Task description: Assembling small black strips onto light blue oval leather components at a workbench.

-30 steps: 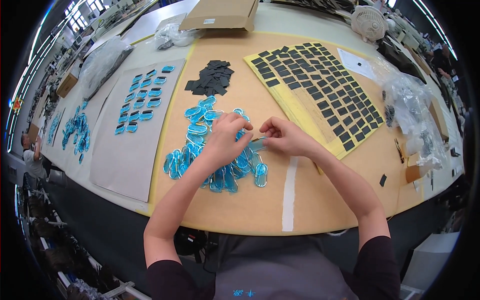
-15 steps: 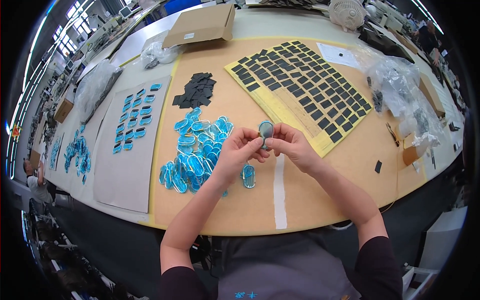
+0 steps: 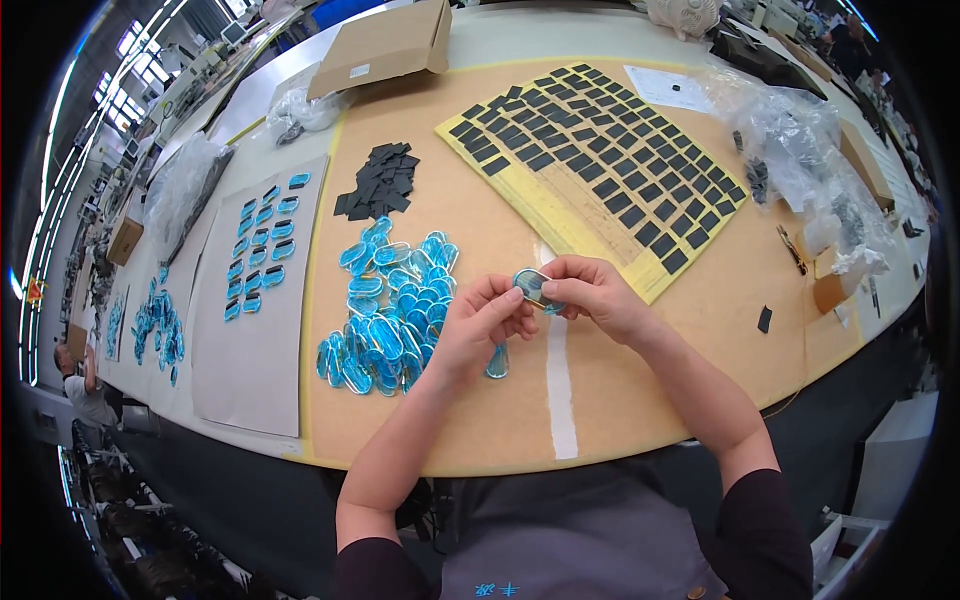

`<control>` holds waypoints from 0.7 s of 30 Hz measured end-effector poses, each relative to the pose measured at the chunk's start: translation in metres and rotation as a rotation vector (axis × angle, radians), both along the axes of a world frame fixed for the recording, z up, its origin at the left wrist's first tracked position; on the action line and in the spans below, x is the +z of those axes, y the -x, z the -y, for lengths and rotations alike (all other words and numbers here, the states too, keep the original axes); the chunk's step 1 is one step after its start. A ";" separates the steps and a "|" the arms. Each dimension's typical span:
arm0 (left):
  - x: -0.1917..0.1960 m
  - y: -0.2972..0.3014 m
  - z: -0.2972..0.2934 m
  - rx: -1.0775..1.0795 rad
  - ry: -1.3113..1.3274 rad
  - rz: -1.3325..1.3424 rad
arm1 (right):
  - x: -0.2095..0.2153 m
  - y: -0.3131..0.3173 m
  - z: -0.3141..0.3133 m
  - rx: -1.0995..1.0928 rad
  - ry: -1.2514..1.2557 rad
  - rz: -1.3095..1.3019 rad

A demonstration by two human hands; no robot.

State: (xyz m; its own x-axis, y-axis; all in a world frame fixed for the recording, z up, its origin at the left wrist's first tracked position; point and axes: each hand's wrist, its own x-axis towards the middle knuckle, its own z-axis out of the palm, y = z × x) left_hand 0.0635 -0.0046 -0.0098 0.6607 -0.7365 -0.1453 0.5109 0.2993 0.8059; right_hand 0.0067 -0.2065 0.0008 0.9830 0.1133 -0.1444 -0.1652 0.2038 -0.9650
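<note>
My left hand (image 3: 480,328) and my right hand (image 3: 592,293) meet over the tan table and pinch one small blue oval piece (image 3: 530,287) between their fingertips, held just above the surface. Left of my hands lies a heap of several matching blue oval pieces (image 3: 385,315). One more blue piece (image 3: 497,362) lies on the table under my left hand. A pile of loose black squares (image 3: 380,182) sits beyond the heap. A yellow sheet (image 3: 560,205) covered with rows of black squares lies ahead of my right hand.
A grey board (image 3: 250,340) at left carries rows of blue pieces. Cardboard box (image 3: 385,45) at the back. Clear plastic bags (image 3: 800,150) at right. A strip of white tape (image 3: 558,385) runs to the table's near edge. Another person (image 3: 80,385) is at far left.
My hands lifted one blue piece out of the heap and brought it up between both hands, slightly right of the heap. My head view has shifted closer to the table.
</note>
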 end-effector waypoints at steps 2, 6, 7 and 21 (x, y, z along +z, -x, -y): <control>-0.003 0.001 -0.001 0.011 0.020 -0.025 | 0.003 0.002 -0.002 0.001 -0.056 -0.032; -0.005 0.003 0.002 0.042 0.036 -0.077 | 0.001 0.002 -0.004 -0.056 -0.049 0.019; -0.005 0.005 0.003 0.041 0.034 -0.078 | -0.001 0.002 -0.002 -0.067 -0.038 0.038; -0.011 0.011 0.005 0.131 -0.052 0.123 | 0.004 0.006 -0.004 -0.024 -0.013 0.080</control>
